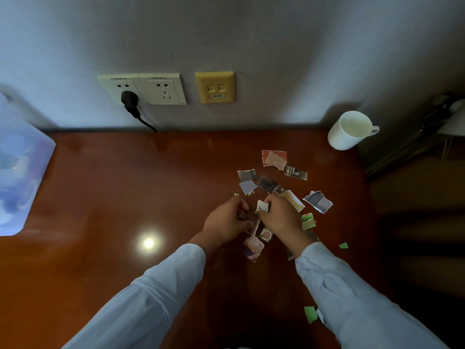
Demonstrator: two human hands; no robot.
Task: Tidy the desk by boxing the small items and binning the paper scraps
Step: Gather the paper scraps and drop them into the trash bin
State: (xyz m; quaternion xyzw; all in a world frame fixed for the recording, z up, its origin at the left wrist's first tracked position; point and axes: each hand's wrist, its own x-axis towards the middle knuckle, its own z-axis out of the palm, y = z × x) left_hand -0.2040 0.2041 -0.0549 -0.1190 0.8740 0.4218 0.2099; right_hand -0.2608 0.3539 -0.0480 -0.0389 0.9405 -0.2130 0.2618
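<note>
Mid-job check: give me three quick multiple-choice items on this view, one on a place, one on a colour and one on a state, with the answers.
1. Where does the white mug stand on the desk?
A. Far right corner, by the wall
B. Left edge
C. Near edge, in front of the person

2. What colour is the plug in the wall socket?
A. White
B. Black
C. Yellow

3. What is the right hand doing?
A. Lying flat on the desk
B. Pinching a white scrap
C. Holding the mug

Answers: 1 A, the mug sits at the back right, next to the wall. 2 B, the plug and its cord are black. 3 B, its fingers curl round the scrap.
</note>
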